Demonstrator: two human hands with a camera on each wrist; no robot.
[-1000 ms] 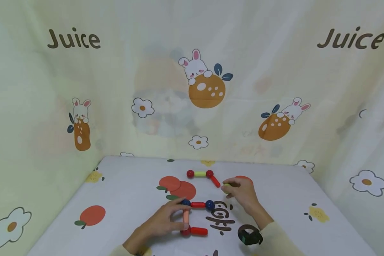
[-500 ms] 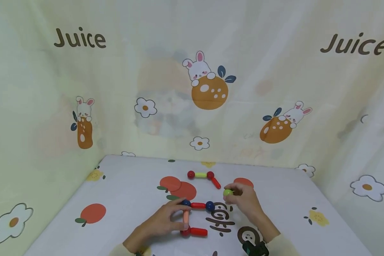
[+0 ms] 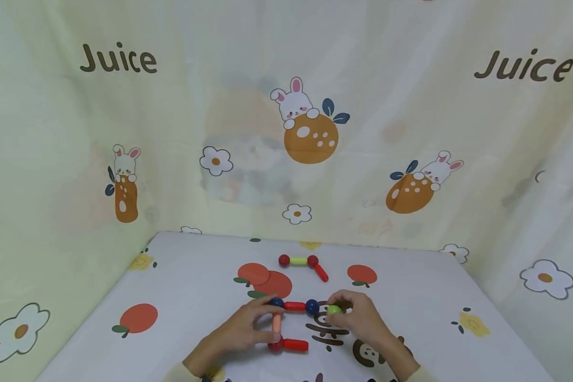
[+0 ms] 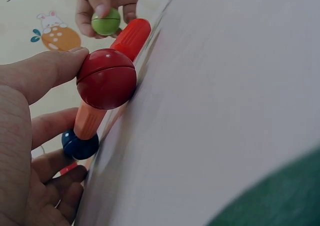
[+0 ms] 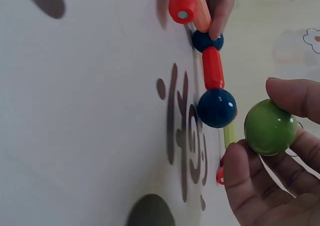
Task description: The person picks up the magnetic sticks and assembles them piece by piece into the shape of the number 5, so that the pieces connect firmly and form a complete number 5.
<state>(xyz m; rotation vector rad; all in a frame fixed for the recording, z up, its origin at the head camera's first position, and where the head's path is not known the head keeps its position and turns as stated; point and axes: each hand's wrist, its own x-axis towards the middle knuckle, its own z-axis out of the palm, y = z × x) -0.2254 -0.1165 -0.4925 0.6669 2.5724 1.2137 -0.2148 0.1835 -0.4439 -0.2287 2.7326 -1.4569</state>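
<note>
My left hand [image 3: 241,329] holds a magnetic ball-and-rod frame on the table, its thumb at the dark red ball [image 4: 106,79] and fingertips at a blue ball [image 4: 80,144]. An orange rod [image 3: 277,323] joins those two balls. From the red ball a red rod [image 3: 295,345] points right with a bare end. Another red rod [image 3: 294,306] runs from the first blue ball to a second blue ball [image 5: 216,108]. My right hand [image 3: 363,317] pinches a green ball [image 5: 270,127] between thumb and fingers, just right of the second blue ball and apart from it.
Farther back lies a second piece: two red balls with a yellow-green rod [image 3: 298,261] between them and a red rod [image 3: 321,272] angled off the right one. The white tabletop [image 3: 196,265] has printed fruit. A patterned curtain [image 3: 248,106] stands behind.
My right hand has brought the green ball nearer and slightly left, from beside the back piece to beside the second blue ball. My left hand and the frame stay in place.
</note>
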